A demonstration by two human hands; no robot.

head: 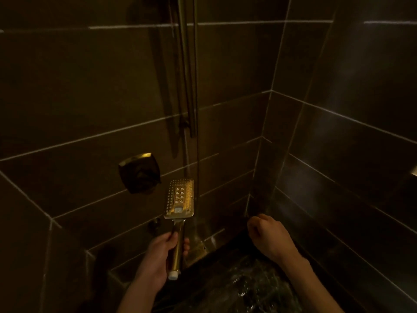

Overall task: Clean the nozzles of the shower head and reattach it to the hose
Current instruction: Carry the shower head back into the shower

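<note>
Wet dark floor (243,288) is glistening at bottom centre, btwn both forearms, nearest the lens. Dim shower corner w/ big dark tiles and pale grout lines is surrounding it; left wall (67,98) is meeting right wall (361,132) at a corner right of centre. Square metal valve plate (139,172) is sitting on the left wall, just left of the shower head (179,198).

Left hand (158,254) is reaching up from below, fingers and thumb wrapping round the gold handle, holding the head upright w/ nozzle face toward the camera; white threaded end is sticking out below the palm, nothing attached. Slide rail (187,75) and thin hose (196,109) are running vertically above and just right of the head.

Right hand (268,238) is hovering near the corner, well apart from the head, fingers curling inward; can't tell if it's pinching anything. Open space is lying btwn the two hands.
</note>
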